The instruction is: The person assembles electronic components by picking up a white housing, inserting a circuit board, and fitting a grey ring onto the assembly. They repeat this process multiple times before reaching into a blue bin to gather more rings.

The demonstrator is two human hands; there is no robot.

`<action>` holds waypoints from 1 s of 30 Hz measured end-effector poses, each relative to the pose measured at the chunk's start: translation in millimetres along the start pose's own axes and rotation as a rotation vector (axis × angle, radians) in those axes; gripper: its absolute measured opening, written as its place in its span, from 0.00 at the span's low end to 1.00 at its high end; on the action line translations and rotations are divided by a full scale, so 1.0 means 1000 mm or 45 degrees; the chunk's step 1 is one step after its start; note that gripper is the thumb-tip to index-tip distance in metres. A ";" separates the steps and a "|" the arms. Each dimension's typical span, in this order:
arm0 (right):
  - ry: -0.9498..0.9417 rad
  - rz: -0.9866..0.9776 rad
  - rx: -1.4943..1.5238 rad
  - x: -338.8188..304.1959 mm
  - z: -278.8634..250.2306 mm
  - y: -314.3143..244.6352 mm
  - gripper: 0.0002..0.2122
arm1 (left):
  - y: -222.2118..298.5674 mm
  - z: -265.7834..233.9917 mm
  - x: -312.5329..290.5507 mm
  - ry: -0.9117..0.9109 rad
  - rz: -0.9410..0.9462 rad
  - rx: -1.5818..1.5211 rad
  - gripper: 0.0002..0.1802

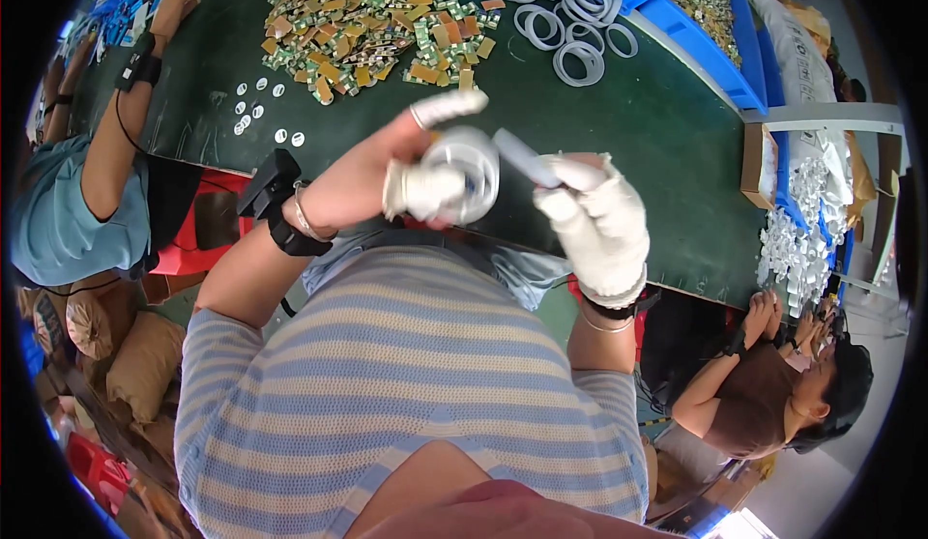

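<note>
My left hand, with white coverings on some fingers, is closed around a round, clear-and-white piece that looks like a ring or short cylinder. Motion blurs its details. My right hand wears a white glove and pinches a pale grey, strip-shaped piece, perhaps a ring seen edge-on. The two pieces are close together above the near edge of the dark green table. Beyond my left hand lies a large heap of small green and orange circuit boards. Several grey rings sit to its right.
Small white discs lie scattered at the left of the table. Blue bins with small parts line the right, near a metal frame. Co-workers sit on both sides, one in a teal sleeve and one in a brown shirt.
</note>
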State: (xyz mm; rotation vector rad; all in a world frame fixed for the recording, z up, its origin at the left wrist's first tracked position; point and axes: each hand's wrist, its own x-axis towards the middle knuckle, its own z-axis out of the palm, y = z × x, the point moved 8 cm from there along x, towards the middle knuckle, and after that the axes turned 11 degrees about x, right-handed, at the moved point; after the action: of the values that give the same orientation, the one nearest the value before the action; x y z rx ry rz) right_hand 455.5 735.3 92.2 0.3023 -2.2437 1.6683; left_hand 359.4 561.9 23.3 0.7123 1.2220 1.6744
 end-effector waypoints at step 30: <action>0.151 0.562 0.800 -0.012 0.035 0.012 0.17 | -0.018 0.017 -0.010 0.194 0.141 -0.019 0.62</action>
State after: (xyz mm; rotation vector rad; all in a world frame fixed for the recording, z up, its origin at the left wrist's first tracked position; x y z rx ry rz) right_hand 457.6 705.1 68.3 -0.1677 -1.7249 2.5269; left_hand 384.2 561.6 12.6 0.6632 1.2942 1.8555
